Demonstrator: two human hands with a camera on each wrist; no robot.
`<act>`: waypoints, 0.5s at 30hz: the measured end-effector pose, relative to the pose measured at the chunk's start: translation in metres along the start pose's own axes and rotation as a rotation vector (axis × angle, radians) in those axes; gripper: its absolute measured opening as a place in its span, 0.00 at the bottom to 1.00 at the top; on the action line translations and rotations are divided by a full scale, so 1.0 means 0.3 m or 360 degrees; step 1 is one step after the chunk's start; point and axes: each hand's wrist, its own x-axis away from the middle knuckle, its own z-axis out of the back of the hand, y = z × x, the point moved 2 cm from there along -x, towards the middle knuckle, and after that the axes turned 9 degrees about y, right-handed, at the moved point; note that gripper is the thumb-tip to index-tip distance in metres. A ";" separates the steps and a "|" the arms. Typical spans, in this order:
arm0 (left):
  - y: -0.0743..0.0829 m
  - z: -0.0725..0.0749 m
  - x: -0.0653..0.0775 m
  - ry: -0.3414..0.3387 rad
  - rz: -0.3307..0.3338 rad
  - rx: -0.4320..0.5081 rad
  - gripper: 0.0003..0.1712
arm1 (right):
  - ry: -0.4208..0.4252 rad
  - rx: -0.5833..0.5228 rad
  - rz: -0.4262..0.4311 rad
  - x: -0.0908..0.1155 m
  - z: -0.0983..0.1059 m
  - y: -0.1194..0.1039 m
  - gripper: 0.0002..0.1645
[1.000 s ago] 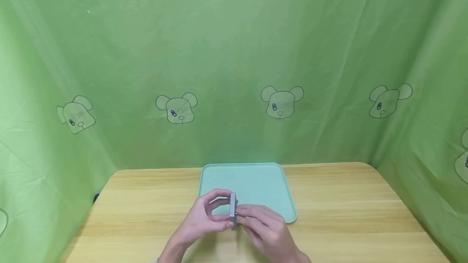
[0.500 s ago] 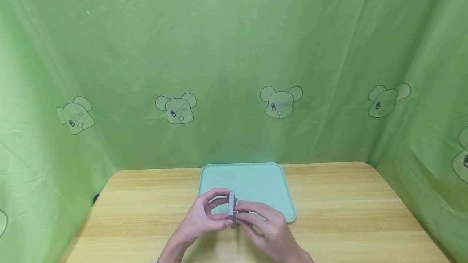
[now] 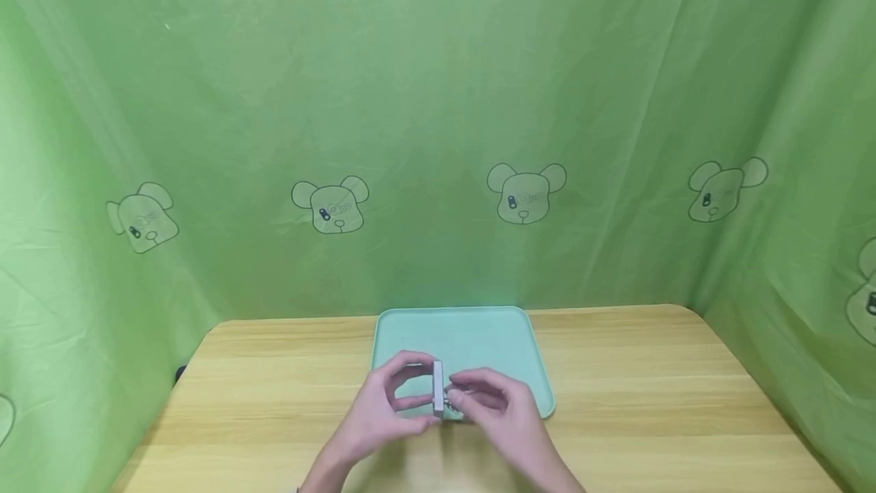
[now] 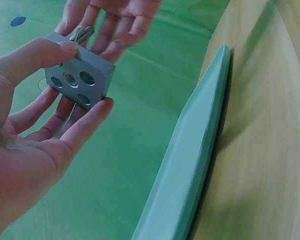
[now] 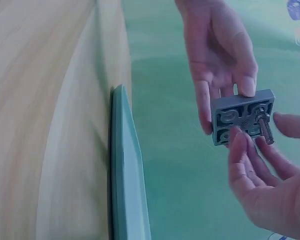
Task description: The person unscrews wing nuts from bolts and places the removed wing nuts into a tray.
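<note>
Our left hand [image 3: 379,406] is pinching a block [image 3: 438,388]; our right hand [image 3: 512,418], fingers spread, is flanking its three-o'clock bolt [image 5: 266,129], partly hiding a tray [image 3: 465,332] toward twelve.

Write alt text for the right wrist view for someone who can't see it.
A left hand holds a gray block by its edges, a threaded bolt jutting from its recessed face; the right hand is close to the bolt. A mint tray and wooden table show at left, green curtain behind.
</note>
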 end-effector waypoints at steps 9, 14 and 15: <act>-0.003 -0.012 0.003 -0.0003 -0.0075 -0.0174 0.37 | -0.0145 -0.0112 -0.0318 -0.004 0.020 0.004 0.20; -0.007 -0.011 0.004 -0.0002 -0.0063 -0.0176 0.37 | -0.0154 -0.0110 -0.0272 -0.004 0.023 -0.004 0.18; -0.008 -0.010 0.004 -0.0004 -0.0058 -0.0157 0.37 | -0.0146 -0.0100 -0.0255 -0.004 0.023 -0.006 0.18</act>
